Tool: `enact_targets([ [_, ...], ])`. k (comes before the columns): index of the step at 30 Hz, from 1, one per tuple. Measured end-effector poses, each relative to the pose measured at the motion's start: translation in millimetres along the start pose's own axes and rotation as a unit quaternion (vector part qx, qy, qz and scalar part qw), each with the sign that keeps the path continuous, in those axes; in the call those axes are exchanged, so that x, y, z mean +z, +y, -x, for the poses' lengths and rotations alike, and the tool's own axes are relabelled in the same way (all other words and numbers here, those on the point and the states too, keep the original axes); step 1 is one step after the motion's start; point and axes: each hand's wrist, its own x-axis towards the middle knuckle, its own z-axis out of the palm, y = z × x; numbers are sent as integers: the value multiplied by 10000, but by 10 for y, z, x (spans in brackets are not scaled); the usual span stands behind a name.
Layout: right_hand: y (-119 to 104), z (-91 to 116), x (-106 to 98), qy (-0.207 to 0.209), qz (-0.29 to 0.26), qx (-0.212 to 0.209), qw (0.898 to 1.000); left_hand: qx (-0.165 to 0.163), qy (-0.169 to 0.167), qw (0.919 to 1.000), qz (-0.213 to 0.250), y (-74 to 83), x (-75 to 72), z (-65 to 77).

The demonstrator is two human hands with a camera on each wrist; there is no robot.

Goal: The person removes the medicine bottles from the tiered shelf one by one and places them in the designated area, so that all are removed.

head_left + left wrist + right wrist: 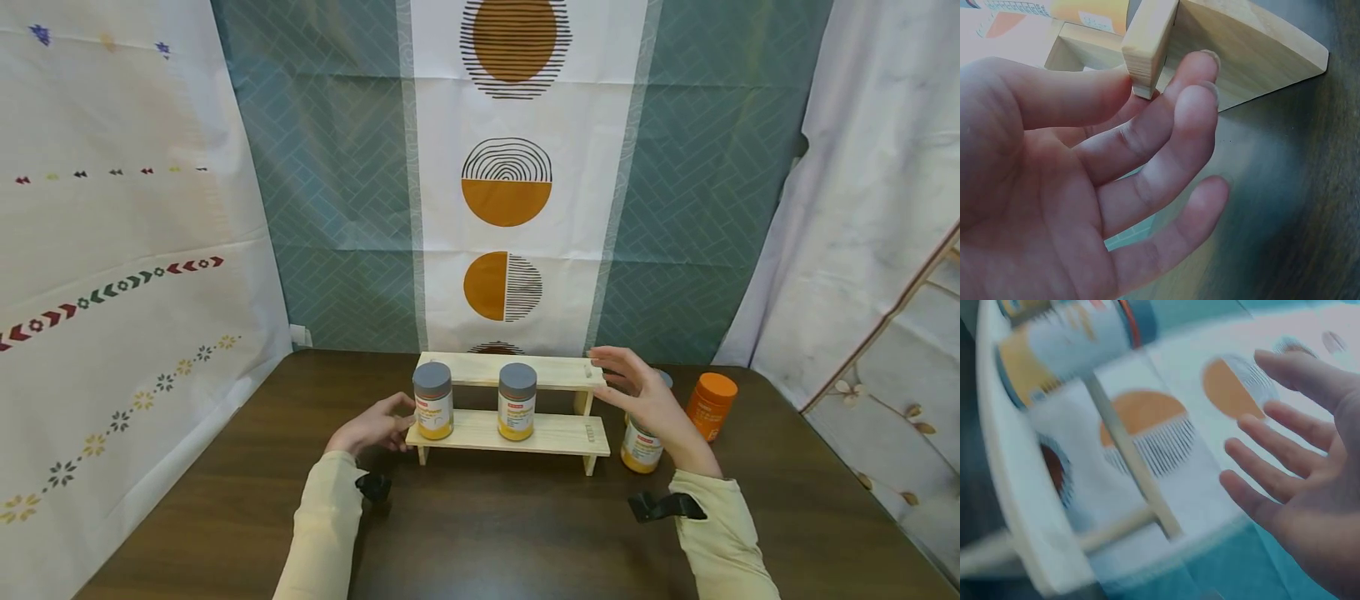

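A two-tier pale wooden rack [487,429] stands on the dark table. Two jars with grey lids, a left one [433,408] and a right one [517,408], sit upright on its lower step. My left hand [378,427] is at the rack's left end; in the left wrist view its thumb and forefinger pinch the edge of the wooden board [1150,40], the other fingers loosely bent. By the upper step's right end is my right hand [645,398]. The right wrist view shows that hand [1310,462] with spread fingers and nothing in it, apart from the blurred rack [1013,456].
Right of the rack stands a grey-lidded jar [642,450], partly behind my right hand, with another lid [664,378] showing beyond it. An orange jar [711,407] is farther right. A patterned cloth [517,208] hangs behind the table [510,533].
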Motion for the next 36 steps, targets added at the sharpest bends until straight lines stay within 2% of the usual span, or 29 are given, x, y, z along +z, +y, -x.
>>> enact_targets([
  [4, -25, -72, 248, 0, -368, 113, 9993, -146, 212, 9997, -36, 23, 34, -2],
  [7, -12, -114, 448, 50, -623, 282, 9976, -140, 205, 9996, -94, 23, 34, -2],
  [13, 22, -154, 750, -9, -485, 607, 9970, -188, 210, 9996, -86, 22, 35, -4],
  [25, 62, -134, 1028, -75, -529, 873, 9947, -241, 246, 9994, -81, 18, 53, 8],
  [30, 94, -125, 1147, 148, -266, 872, 9957, -238, 179, 9995, -110, 14, 59, 6],
  [36, 74, -127, 1202, 332, -254, 811, 9958, -230, 214, 9994, -158, 36, 36, -3],
])
